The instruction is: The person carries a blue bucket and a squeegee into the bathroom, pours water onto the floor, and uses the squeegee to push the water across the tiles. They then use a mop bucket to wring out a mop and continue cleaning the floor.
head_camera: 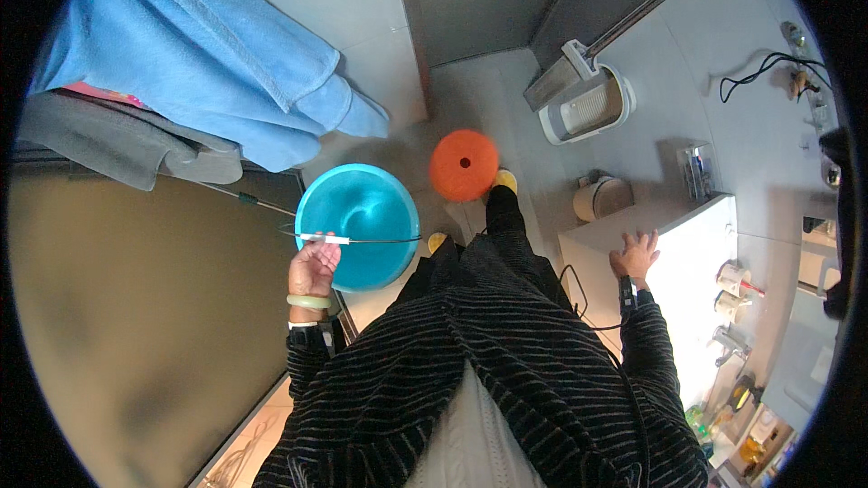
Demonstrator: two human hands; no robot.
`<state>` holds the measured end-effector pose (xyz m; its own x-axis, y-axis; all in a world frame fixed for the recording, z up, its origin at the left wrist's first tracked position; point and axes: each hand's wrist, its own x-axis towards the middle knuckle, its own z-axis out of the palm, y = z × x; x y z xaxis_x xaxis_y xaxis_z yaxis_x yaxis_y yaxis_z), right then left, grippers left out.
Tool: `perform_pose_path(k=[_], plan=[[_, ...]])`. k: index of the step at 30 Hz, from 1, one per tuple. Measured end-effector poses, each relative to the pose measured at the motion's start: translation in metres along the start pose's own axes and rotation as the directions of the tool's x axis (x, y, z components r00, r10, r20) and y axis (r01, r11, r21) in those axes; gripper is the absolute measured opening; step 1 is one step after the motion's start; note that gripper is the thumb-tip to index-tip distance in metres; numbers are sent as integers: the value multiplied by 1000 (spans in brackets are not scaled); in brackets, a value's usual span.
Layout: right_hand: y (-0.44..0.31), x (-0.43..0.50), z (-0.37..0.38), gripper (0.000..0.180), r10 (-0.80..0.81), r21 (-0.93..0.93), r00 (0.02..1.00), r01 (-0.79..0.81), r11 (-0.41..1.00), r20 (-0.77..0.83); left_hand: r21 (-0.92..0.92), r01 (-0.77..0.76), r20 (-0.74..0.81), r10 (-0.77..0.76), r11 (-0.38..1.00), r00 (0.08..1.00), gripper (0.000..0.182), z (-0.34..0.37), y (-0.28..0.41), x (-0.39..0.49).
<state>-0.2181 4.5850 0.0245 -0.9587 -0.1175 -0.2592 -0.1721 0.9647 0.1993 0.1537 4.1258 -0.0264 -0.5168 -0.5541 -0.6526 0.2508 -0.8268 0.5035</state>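
Observation:
A turquoise plastic bucket (380,207) hangs or stands below my left hand (315,268); whether its base touches the floor cannot be seen. The fingers of that hand curl under the white grip (332,239) of the bucket's wire handle. Its inside looks glossy, and I cannot tell whether it holds water. On the right, my right hand (635,257) rests with spread fingers on the edge of a white washbasin counter (685,271), holding nothing. An orange plastic stool (454,166) with a hole in its top stands on the floor, right of the bucket.
Blue towel (224,68) and grey towel (129,135) hang at the left by a brown panel (135,285). A flat mop (563,78) leans over a white mop bucket (625,98). A lidded bin (603,198) stands beside the counter. A dark cable (576,285) loops near my right side.

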Motion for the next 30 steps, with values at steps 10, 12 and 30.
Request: perform_pose_path(k=[10,12,30], plan=[[-1,6,6,47,35,6,999,-35,999,-2,-21,37,-35,-38,999,999,21,-7,1,15],[-1,7,6,46,44,18,999,-44,999,14,-14,43,-60,-44,999,997,21,-3,-1,18],[1,12,6,47,17,41,999,-19,999,43,69,89,50,-93,994,994,20,53,-15,44]])
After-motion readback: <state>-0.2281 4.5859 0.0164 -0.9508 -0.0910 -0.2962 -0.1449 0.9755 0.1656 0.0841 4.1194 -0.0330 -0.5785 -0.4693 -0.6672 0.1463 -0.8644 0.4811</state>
